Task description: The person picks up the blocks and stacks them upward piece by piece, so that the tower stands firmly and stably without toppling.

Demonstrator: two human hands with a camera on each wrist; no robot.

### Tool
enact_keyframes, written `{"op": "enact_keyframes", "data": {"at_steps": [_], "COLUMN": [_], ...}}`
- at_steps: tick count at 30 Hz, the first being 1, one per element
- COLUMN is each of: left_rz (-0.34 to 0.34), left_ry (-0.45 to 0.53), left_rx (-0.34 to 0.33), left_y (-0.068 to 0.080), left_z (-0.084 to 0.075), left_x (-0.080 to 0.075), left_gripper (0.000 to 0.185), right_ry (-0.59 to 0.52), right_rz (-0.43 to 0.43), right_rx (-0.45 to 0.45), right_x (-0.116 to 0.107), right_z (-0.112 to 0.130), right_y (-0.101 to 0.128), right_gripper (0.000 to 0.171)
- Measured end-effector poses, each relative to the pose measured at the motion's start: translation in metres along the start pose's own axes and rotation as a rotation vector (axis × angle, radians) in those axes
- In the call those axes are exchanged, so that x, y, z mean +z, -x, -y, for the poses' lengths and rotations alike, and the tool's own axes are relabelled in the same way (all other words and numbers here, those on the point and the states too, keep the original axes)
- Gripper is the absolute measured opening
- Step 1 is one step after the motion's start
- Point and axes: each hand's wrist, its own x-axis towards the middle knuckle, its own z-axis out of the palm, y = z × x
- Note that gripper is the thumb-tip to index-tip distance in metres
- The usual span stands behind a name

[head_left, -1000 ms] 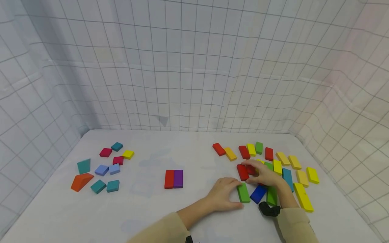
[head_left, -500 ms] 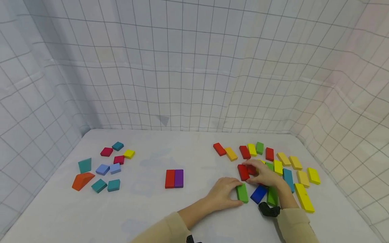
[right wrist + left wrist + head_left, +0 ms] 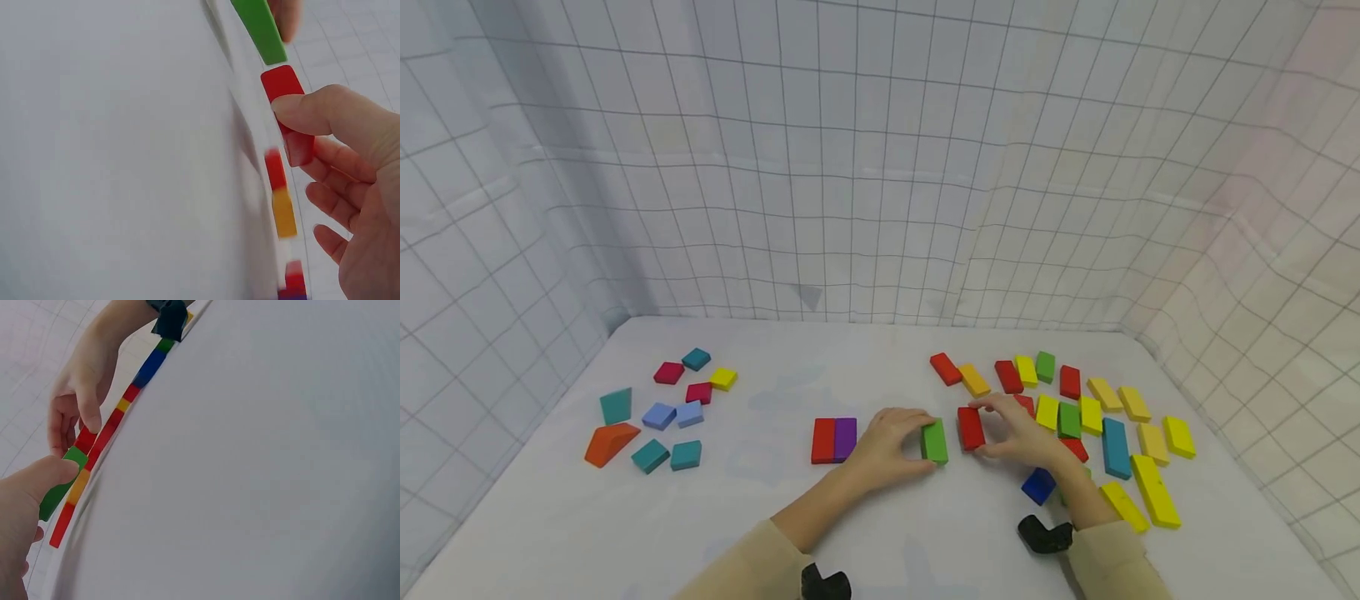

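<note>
My left hand (image 3: 882,454) pinches a green rectangular block (image 3: 935,442) between thumb and fingers, near the middle of the table. Just right of it, my right hand (image 3: 1021,433) grips a red block (image 3: 971,429) by its ends; a narrow gap separates the two blocks. In the left wrist view the thumb lies on the end of the green block (image 3: 59,487). The right wrist view has the thumb pressed to the red block (image 3: 282,82). Left of my left hand, a red block (image 3: 823,441) and a purple block (image 3: 846,437) lie side by side, touching.
Several loose blocks spread over the right side, among them a blue block (image 3: 1039,485), a teal block (image 3: 1116,448) and a long yellow block (image 3: 1155,492). An orange wedge (image 3: 611,444) and several small blocks lie on the left. Gridded white cloth (image 3: 880,167) hangs behind the table.
Both hands have moved left from the right-hand pile, the left with the green block and the right with the red block. The red and purple pair stays in place.
</note>
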Motion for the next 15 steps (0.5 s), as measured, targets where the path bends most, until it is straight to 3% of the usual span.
{"op": "enact_keyframes", "data": {"at_steps": [5, 15], "left_rz": [-0.012, -0.052], "left_ry": [-0.059, -0.096], "left_rx": [-0.024, -0.046], "left_y": [0.009, 0.025], "left_z": [0.012, 0.036], "left_x": [-0.018, -0.043], "left_gripper": [0.053, 0.052], "right_ry": [-0.054, -0.097], "right_rz": [0.044, 0.102], "right_rx": [-0.036, -0.004], "right_x": [0.016, 0.043], "right_z": [0.010, 0.026], "right_y": [-0.012, -0.031], "right_gripper": [0.054, 0.055]}}
